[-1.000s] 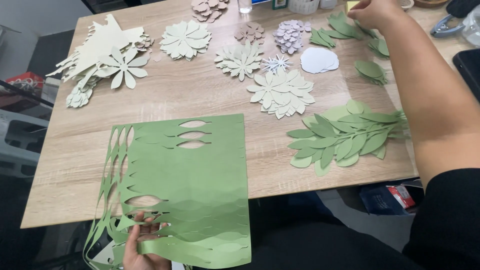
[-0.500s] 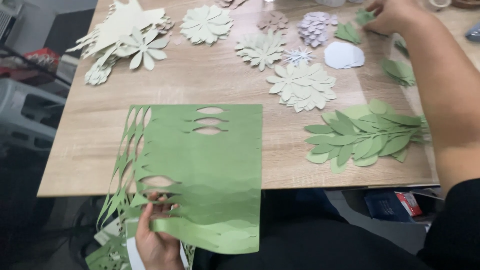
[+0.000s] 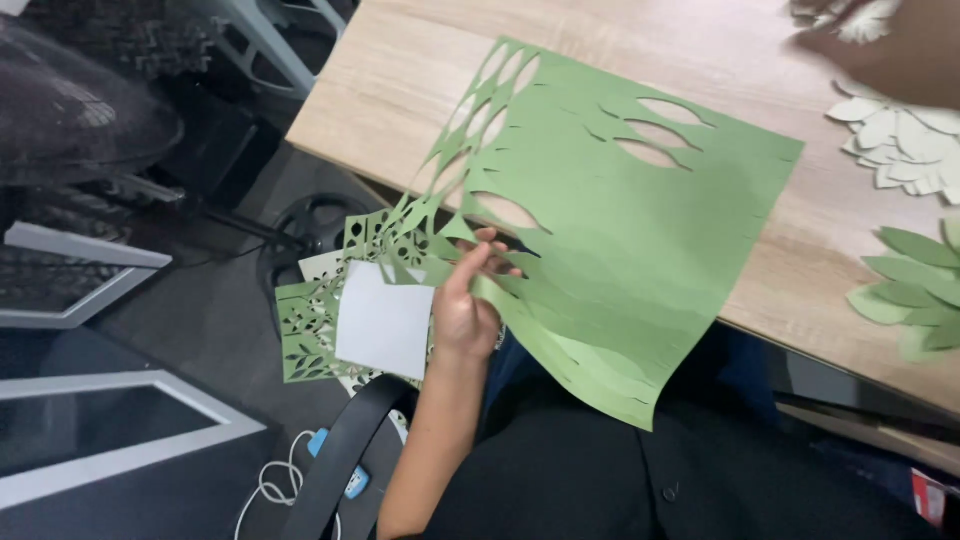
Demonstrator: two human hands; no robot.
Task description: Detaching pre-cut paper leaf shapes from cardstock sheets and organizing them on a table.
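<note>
Fingers [image 3: 487, 262] of my left hand [image 3: 465, 310] pinch the green sheet [image 3: 620, 230] by a cut strip, so it hangs half off the table [image 3: 420, 70]; my right hand [image 3: 880, 50] is blurred, its grip unclear.

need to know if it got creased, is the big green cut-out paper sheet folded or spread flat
Spread, not folded: the large green cut-out paper sheet lies open across the wooden table, its near edge overhanging and drooping where the left hand holds it.

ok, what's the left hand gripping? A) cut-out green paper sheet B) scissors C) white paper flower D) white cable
A: the left hand pinches the near edge of the green paper sheet, which hangs partly off the wooden table.
</note>
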